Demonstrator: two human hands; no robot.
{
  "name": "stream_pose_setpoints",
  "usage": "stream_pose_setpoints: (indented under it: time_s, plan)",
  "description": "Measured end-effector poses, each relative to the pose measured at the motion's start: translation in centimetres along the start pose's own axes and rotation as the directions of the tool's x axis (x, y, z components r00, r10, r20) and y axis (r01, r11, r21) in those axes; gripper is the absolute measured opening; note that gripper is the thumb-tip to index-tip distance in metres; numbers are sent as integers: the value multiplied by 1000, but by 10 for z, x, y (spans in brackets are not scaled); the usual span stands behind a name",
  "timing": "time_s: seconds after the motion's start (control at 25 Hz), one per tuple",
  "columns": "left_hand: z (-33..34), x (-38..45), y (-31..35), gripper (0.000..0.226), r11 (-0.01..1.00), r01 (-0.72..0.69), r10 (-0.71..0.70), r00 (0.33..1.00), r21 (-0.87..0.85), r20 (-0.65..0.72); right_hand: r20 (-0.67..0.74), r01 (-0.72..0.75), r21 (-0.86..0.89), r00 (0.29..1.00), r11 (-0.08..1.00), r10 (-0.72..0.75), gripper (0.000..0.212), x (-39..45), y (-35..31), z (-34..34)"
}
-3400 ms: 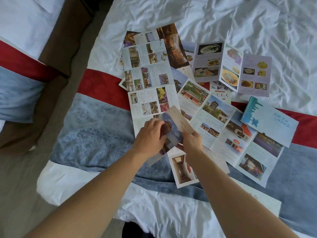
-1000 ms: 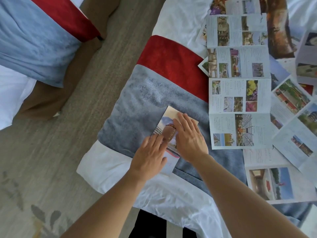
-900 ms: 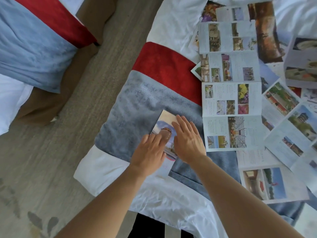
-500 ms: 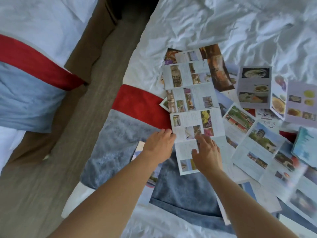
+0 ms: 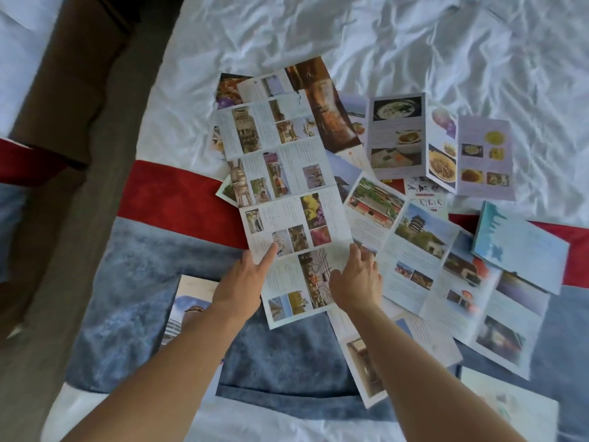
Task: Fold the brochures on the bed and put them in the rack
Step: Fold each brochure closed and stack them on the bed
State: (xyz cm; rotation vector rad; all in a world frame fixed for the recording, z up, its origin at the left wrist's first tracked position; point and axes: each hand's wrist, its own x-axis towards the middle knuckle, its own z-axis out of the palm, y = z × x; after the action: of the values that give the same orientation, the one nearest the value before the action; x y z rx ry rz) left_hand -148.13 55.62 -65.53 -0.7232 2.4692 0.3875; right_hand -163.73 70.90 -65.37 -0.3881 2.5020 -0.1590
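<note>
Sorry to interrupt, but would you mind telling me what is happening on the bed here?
A person is sorting brochures spread over the bed. Both hands rest on a long brochure that lies unfolded: the left hand at its left edge, the right hand at its right edge. One folded brochure lies by the left arm. Several others lie open. No rack is in view.

We look steeply down from head height, close above the bed (image 5: pixel 414 36), facing its rumpled sheet.
</note>
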Motion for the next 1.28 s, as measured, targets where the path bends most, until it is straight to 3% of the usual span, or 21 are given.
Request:
stream_pose_setpoints:
  time_s: [0.2,0.36,0.48,0.6,0.68,0.72,0.8,0.92,1.04,1.16,1.28]
  plan:
    - [8,-4,0,82,996,5,-12,997,-94,-73,-66,-85,168,993,982,97,55,13,2,-11]
    - [4,-9,-2,38,965,-78,13,968,-249,-252,71,-246,285,969,926,236,31,23,2,-24]
    - [1,-9,-2,8,917,-62,-86,934,-395,-346,113,-327,378,945,866,307,28,32,6,-31]
    - [-3,1,-2,11,773,27,-290,904,-634,-314,149,-460,610,866,645,477,43,42,10,-42]
    - [-5,7,-2,14,620,124,-431,879,-775,-204,182,-488,739,808,464,561,44,49,14,-48]
    - [-6,11,-3,16,539,181,-491,861,-822,-133,174,-473,762,807,443,564,40,53,15,-48]
    - [-7,17,-3,17,420,263,-584,811,-869,-36,119,-411,762,849,501,515,31,55,8,-45]
    - [-10,26,-5,7,352,302,-630,777,-886,15,63,-223,618,970,754,235,41,53,-13,-37]
    - [-15,36,-7,46,386,301,-586,810,-872,20,27,-42,502,999,864,32,54,55,-37,-29]
    - [-20,46,-11,58,430,302,-609,793,-851,-26,17,-64,474,998,878,64,57,65,-46,-23]
    - [-19,51,-15,36,475,319,-629,775,-821,-63,40,-130,511,991,850,128,32,73,-41,-22]
